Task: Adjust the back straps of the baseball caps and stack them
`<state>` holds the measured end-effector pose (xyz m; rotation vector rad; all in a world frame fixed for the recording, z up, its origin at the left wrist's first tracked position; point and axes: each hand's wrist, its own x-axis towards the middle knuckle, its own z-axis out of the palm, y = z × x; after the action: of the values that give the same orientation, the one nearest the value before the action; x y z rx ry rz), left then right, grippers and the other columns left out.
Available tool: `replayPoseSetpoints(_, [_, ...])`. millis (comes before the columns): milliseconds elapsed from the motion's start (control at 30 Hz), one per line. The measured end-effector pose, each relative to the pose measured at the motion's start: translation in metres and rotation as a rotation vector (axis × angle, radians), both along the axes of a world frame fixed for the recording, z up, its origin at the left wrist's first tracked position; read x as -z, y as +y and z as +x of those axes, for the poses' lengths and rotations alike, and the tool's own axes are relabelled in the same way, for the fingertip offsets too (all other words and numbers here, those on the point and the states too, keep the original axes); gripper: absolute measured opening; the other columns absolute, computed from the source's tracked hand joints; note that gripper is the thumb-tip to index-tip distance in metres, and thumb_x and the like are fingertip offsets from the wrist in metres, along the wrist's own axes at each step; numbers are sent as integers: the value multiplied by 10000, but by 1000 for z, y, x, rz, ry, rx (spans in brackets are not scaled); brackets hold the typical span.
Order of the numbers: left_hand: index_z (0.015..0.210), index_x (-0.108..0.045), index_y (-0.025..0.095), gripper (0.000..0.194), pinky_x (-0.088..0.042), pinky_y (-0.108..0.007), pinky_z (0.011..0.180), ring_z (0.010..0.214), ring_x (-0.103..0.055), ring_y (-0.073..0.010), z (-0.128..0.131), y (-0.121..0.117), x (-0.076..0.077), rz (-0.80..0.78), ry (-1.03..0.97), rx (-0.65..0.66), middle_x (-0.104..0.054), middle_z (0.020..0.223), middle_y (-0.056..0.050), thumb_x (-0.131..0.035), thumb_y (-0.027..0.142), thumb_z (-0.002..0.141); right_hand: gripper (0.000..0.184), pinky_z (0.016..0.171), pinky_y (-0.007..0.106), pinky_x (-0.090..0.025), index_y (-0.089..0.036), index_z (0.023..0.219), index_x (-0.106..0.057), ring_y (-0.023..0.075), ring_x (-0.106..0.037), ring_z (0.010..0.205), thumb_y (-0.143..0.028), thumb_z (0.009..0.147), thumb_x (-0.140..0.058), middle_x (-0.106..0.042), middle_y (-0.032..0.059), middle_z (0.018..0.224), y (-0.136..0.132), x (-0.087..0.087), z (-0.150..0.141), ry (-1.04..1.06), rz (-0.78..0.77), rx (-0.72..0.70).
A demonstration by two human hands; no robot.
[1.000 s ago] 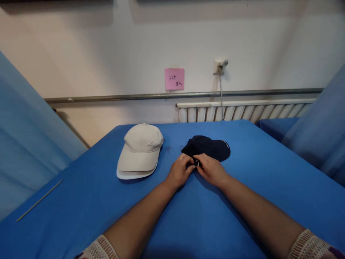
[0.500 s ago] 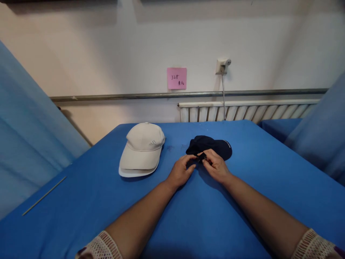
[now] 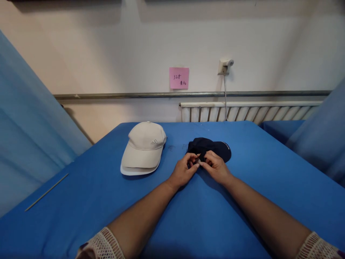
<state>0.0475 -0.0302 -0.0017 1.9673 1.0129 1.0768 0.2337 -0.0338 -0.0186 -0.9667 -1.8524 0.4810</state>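
A dark navy cap (image 3: 212, 146) lies on the blue table cover (image 3: 172, 201), its back toward me. My left hand (image 3: 184, 170) and my right hand (image 3: 216, 167) meet at the cap's near edge, fingers pinched on its rear strap and small buckle. Both hands rest low on the cloth. To the left, apart from my hands, sits a beige cap (image 3: 144, 147) stacked on a white brim.
A thin stick (image 3: 46, 192) lies near the table's left edge. Blue cloth hangs at the left (image 3: 29, 129) and right (image 3: 320, 136). Behind the table are a radiator (image 3: 250, 112), a metal rail, a wall socket with cord (image 3: 225, 66) and a pink note (image 3: 179, 78).
My fingers have shifted on the navy cap's strap, the left hand closing in to pinch it beside the right. The view has drifted slightly; the caps stay put.
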Motion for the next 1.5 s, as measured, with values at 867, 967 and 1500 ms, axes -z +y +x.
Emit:
replayPoseSetpoints(867, [868, -651, 166, 248, -499, -291, 761, 768, -613, -145, -1, 3, -15, -309, -422, -102, -672, 813, -22, -747, 326, 705, 230, 649, 293, -471, -245, 1102, -662, 142, -556, 692, -271, 878, -621, -595, 31, 894, -4, 0, -5, -56, -12, 21])
replayPoseSetpoints(967, [816, -645, 163, 186, -495, -275, 727, 721, -594, -133, -5, 5, -15, -239, -357, -175, -647, 755, -10, -692, 336, 765, 201, 656, 291, -475, -251, 1072, -679, 140, -562, 700, -282, 881, -623, -597, 28, 907, -3, 0, -3, -51, -20, 42])
replayPoseSetpoints(1500, [939, -674, 187, 173, -461, -369, 957, 1017, -614, -199, -6, -4, -24, -104, -243, -66, -685, 1076, -74, -637, 318, 832, 171, 667, 286, -460, -244, 1019, -670, 152, -581, 737, -348, 892, -622, -583, 23, 861, -10, -4, -8, -208, 34, 34])
